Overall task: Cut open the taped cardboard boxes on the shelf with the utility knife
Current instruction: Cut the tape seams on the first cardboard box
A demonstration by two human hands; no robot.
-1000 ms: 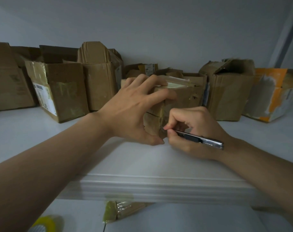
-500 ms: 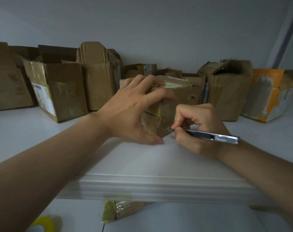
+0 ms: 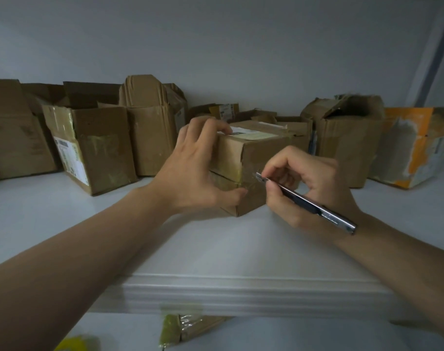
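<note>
We stand at a deep white shelf [image 3: 216, 249]; along its far side runs a row of worn brown cardboard boxes [image 3: 150, 143], several with flaps already up, and at the far right end sits an orange-and-white torn box [image 3: 413, 145].

The small brown taped cardboard box [image 3: 251, 158] sits in the middle of the shelf, nearer to us than the row, one corner turned toward us. We judge it light and fairly stiff, though its creased walls would give under a hard press; the glossy tape across its faces looks slippery, so it is best taken by the bare edges and corners.

Our left hand [image 3: 193, 173] grips it so, fingers curled over the top edge and thumb pressed low by the near corner; our right hand [image 3: 314, 188] pinches the slim silver-and-black utility knife [image 3: 304, 201] like a pen, its tip touching the tape on the right face. The knife is thin, smooth metal, so a grip close to the tip suits it.

A white label on the box top [image 3: 251, 133] carries print too small to read; the white shipping label [image 3: 71, 158] on a box at the left shows bar-like marks, also unreadable; we make out no brand.
</note>
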